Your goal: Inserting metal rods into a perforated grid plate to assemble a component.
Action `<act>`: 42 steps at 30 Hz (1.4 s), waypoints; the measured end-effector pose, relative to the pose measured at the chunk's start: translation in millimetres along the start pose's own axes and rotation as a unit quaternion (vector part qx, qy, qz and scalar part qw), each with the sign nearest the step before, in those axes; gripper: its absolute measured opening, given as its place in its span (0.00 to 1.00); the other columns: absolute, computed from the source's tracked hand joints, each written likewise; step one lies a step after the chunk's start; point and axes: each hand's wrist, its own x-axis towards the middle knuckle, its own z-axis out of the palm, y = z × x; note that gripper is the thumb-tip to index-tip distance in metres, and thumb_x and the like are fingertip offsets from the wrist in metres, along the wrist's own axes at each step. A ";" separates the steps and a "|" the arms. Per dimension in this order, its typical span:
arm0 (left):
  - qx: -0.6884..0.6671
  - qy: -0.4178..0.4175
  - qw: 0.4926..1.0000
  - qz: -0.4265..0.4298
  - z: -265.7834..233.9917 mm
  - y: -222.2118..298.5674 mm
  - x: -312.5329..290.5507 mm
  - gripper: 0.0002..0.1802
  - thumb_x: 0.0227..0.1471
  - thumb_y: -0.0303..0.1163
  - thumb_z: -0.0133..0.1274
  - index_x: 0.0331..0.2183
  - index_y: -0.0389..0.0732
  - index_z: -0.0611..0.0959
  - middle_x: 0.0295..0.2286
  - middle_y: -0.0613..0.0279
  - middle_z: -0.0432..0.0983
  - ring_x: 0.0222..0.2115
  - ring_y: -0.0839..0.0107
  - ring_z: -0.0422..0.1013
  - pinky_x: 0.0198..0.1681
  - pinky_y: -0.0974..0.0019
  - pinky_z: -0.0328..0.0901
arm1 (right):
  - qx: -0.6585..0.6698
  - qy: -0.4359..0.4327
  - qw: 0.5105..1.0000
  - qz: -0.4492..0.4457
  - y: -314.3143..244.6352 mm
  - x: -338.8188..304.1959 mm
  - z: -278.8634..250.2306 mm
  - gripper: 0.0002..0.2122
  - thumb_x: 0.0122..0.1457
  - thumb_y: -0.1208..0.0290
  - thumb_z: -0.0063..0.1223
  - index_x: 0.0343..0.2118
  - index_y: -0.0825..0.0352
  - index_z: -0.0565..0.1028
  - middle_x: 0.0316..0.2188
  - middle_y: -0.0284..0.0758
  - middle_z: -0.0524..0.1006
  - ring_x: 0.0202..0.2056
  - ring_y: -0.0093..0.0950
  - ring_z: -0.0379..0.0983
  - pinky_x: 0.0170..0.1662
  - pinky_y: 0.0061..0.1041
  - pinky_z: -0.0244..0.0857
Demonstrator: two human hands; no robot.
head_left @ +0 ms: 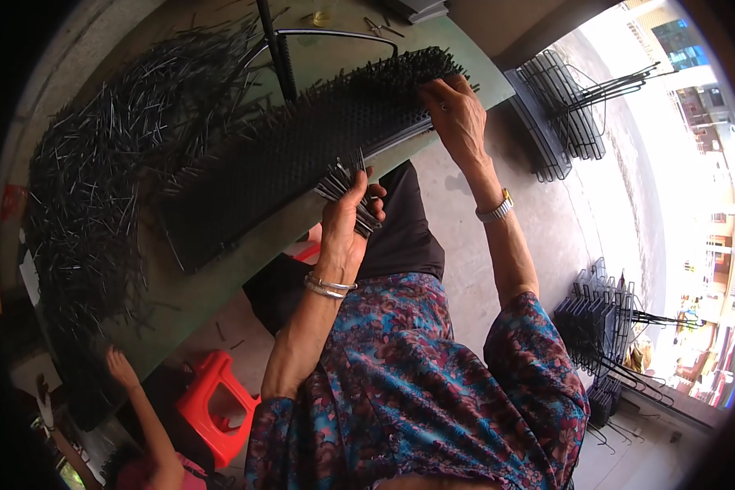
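Note:
A bundle of thin dark sticks (340,181) is gripped in my left hand (351,208), which is closed around it just off the near edge of a long black perforated board (278,159). Upright black sticks (400,69) stand packed along the board's far side and right end; its lower left stretch shows bare holes. My right hand (457,114) is at the board's right end, fingers pinched together at the standing sticks. What lies between those fingertips is too small to make out.
A big heap of loose dark sticks (98,163) covers the left of the green table (171,331). A metal frame (335,33) stands behind the board. A red stool (220,408) and another person's hand (121,367) are lower left. Wire racks (559,106) stand on the floor at right.

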 end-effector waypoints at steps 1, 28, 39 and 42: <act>-0.002 -0.002 1.000 -0.002 0.6 0.3 -0.1 0.15 0.55 0.38 0.56 0.40 0.38 0.79 0.25 0.60 0.76 0.20 0.78 0.68 0.21 0.73 0.65 | -0.002 -0.007 1.000 -0.012 0.0 2.6 0.9 0.06 0.56 0.67 0.55 0.35 0.60 0.79 0.32 0.34 0.73 0.30 0.31 0.73 0.33 0.29 0.65; 0.033 -0.007 0.999 0.012 13.7 1.6 -14.7 0.13 0.52 0.37 0.59 0.37 0.39 0.80 0.27 0.58 0.79 0.22 0.75 0.73 0.20 0.74 0.63 | 0.159 -0.136 0.976 0.057 -39.7 -26.0 -14.0 0.13 0.59 0.63 0.53 0.41 0.66 0.79 0.29 0.37 0.75 0.29 0.28 0.74 0.31 0.27 0.66; 0.109 0.016 0.994 0.014 0.6 4.0 -24.9 0.11 0.50 0.35 0.60 0.36 0.42 0.81 0.26 0.63 0.80 0.21 0.75 0.74 0.19 0.75 0.63 | 0.372 -0.295 0.869 0.139 -64.2 -61.7 -10.4 0.09 0.58 0.70 0.54 0.35 0.73 0.73 0.26 0.31 0.76 0.29 0.19 0.71 0.33 0.21 0.67; 0.133 0.026 0.991 0.018 -5.3 4.6 -24.5 0.10 0.50 0.34 0.60 0.35 0.41 0.81 0.25 0.62 0.80 0.21 0.75 0.74 0.18 0.74 0.63 | 0.301 -0.209 0.922 0.127 -58.8 -62.6 -4.7 0.07 0.58 0.72 0.54 0.35 0.70 0.75 0.27 0.33 0.77 0.28 0.21 0.72 0.33 0.23 0.67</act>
